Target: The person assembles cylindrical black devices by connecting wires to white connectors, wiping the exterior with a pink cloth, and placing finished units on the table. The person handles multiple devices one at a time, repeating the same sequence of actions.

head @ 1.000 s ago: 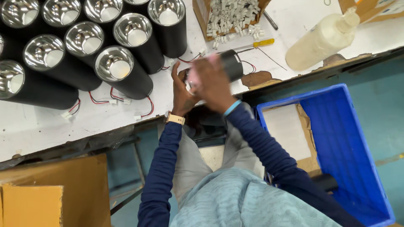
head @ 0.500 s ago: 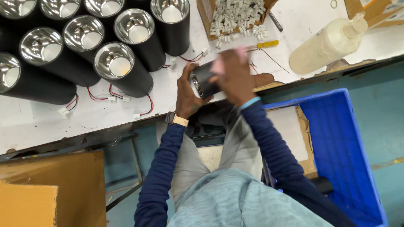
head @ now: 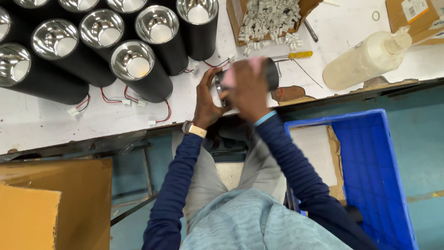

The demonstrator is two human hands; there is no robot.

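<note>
Behind both hands [head: 231, 95], a carton [head: 236, 18] holds white connectors [head: 268, 21].

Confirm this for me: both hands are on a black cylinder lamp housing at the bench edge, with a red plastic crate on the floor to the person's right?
Not quite: the plastic crate is blue, not red, as the head view shows. The rest holds: left hand and right hand grip the black cylinder lamp housing at the bench edge.

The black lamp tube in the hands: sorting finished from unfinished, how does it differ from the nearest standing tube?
The held tube lies sideways, off the table, between both hands; the standing tube rests upright, untouched, its shiny reflector showing. The held one's opening is mostly covered. Both are black cylinders.
</note>
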